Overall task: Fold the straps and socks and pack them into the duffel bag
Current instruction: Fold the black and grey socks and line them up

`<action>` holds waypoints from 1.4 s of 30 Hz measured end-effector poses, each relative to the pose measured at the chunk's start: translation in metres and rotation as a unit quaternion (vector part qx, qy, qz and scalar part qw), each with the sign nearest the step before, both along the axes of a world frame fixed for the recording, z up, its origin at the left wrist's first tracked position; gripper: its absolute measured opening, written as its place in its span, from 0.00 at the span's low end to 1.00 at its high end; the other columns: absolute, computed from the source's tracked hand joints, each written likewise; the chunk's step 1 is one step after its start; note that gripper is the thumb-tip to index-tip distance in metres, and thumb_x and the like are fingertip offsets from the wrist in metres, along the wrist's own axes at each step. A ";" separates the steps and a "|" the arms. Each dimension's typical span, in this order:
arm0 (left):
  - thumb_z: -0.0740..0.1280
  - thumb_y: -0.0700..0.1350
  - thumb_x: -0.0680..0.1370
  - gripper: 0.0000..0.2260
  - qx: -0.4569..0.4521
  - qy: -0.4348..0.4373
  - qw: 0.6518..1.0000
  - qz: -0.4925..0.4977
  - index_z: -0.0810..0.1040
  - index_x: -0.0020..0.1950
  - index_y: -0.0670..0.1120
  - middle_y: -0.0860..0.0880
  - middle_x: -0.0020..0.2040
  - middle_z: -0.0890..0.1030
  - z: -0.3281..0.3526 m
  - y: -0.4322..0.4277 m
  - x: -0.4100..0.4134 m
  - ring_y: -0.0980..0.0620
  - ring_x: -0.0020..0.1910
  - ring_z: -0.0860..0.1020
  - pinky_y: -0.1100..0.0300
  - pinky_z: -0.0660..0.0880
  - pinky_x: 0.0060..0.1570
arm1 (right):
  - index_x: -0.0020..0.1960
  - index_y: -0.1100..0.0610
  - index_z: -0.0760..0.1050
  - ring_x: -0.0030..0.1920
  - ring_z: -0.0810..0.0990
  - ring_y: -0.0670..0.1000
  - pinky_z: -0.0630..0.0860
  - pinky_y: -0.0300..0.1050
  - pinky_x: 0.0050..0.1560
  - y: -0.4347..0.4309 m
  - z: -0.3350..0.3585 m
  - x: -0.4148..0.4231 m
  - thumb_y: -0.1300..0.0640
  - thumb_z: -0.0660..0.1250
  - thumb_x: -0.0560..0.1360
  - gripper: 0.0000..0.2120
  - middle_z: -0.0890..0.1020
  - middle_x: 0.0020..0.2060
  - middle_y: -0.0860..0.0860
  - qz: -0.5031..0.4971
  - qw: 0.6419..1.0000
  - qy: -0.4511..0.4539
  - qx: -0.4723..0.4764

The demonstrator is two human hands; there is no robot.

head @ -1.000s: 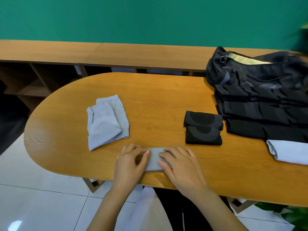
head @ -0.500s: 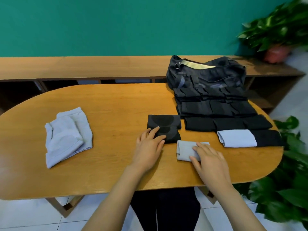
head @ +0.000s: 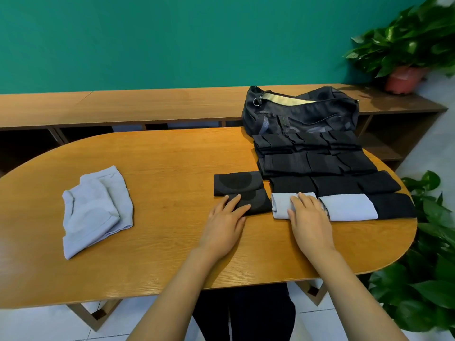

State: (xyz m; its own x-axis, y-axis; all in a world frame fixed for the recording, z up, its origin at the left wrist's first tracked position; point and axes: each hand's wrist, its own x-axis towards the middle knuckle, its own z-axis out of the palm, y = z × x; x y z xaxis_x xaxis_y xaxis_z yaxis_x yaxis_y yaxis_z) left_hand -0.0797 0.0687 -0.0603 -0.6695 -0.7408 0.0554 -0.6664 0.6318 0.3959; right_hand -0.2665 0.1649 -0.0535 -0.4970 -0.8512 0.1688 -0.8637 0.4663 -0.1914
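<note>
Placement: folded grey sock (head: 282,205) pressed under right hand (head: 309,219), fingers straight, before duffel bag (head: 300,114); left hand (head: 224,223) flat on folded black piece (head: 257,205). Next, probably: fold grey pile (head: 96,207) left of bag.

A duffel bag (head: 302,116) sits at the far right of the desk (head: 172,156), with rows of folded straps (head: 317,163) laid in front of it. Left of the rows lie two folded pieces (head: 237,184), the left hand (head: 224,225) resting on the nearer. The right hand (head: 309,222) lies on a folded sock (head: 280,205), a second sock (head: 348,207) just to its right. A loose pile (head: 93,207) lies well apart at the left.
</note>
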 end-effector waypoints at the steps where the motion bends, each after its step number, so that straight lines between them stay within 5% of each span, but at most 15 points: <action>1: 0.54 0.52 0.84 0.19 -0.001 -0.004 1.000 -0.005 0.63 0.76 0.58 0.54 0.79 0.55 0.001 0.001 -0.003 0.50 0.78 0.48 0.51 0.48 0.75 | 0.73 0.58 0.67 0.73 0.64 0.55 0.63 0.48 0.72 0.000 0.001 0.002 0.54 0.58 0.83 0.20 0.68 0.73 0.56 0.006 1.000 0.001 -0.006; 10: 0.58 0.50 0.83 0.17 -0.081 0.091 0.984 0.130 0.71 0.71 0.52 0.51 0.75 0.65 0.009 -0.017 0.068 0.50 0.75 0.59 0.47 0.49 0.76 | 0.72 0.56 0.70 0.73 0.65 0.53 0.59 0.47 0.73 -0.036 0.015 0.059 0.54 0.60 0.82 0.19 0.72 0.70 0.53 0.132 0.989 -0.006 -0.065; 13: 0.62 0.48 0.81 0.17 -0.114 0.069 0.959 0.251 0.73 0.70 0.48 0.44 0.74 0.68 0.003 -0.030 0.126 0.42 0.73 0.62 0.42 0.55 0.73 | 0.72 0.55 0.70 0.73 0.64 0.52 0.58 0.46 0.74 -0.056 0.014 0.091 0.54 0.60 0.82 0.19 0.72 0.71 0.51 0.184 0.981 -0.011 -0.060; 17: 0.64 0.48 0.80 0.22 -0.074 0.018 0.925 0.372 0.68 0.73 0.47 0.40 0.75 0.63 -0.007 -0.037 0.180 0.36 0.74 0.57 0.38 0.49 0.72 | 0.71 0.55 0.71 0.72 0.65 0.50 0.58 0.45 0.73 -0.079 0.011 0.137 0.54 0.59 0.82 0.17 0.73 0.69 0.50 0.265 0.963 -0.021 -0.053; 25: 0.68 0.42 0.78 0.16 -0.098 0.105 0.941 0.306 0.76 0.66 0.45 0.46 0.60 0.80 -0.014 -0.028 0.203 0.42 0.60 0.76 0.44 0.69 0.60 | 0.79 0.52 0.56 0.78 0.50 0.47 0.47 0.47 0.77 -0.126 -0.005 0.224 0.50 0.50 0.85 0.23 0.57 0.78 0.46 0.453 0.883 -0.099 0.074; 30: 0.56 0.49 0.80 0.17 -0.127 0.087 0.943 0.295 0.81 0.61 0.49 0.49 0.61 0.81 -0.022 -0.034 0.226 0.47 0.61 0.76 0.47 0.70 0.58 | 0.77 0.47 0.59 0.78 0.49 0.47 0.43 0.47 0.76 -0.122 -0.013 0.216 0.45 0.49 0.84 0.22 0.57 0.78 0.43 0.446 0.888 -0.074 0.085; 38: 0.66 0.36 0.78 0.10 -0.173 0.083 0.913 0.360 0.82 0.57 0.41 0.43 0.56 0.83 -0.031 -0.049 0.265 0.41 0.57 0.78 0.47 0.73 0.54 | 0.72 0.46 0.67 0.77 0.51 0.41 0.41 0.41 0.76 -0.083 -0.011 0.159 0.37 0.50 0.79 0.25 0.64 0.74 0.41 0.394 0.913 -0.087 0.056; 42: 0.68 0.43 0.79 0.11 -0.162 0.096 0.914 0.360 0.81 0.59 0.43 0.42 0.62 0.79 -0.026 -0.043 0.259 0.39 0.63 0.73 0.43 0.68 0.61 | 0.66 0.46 0.73 0.74 0.60 0.41 0.44 0.40 0.76 -0.060 -0.011 0.132 0.36 0.56 0.76 0.24 0.71 0.68 0.41 0.386 0.919 -0.075 0.031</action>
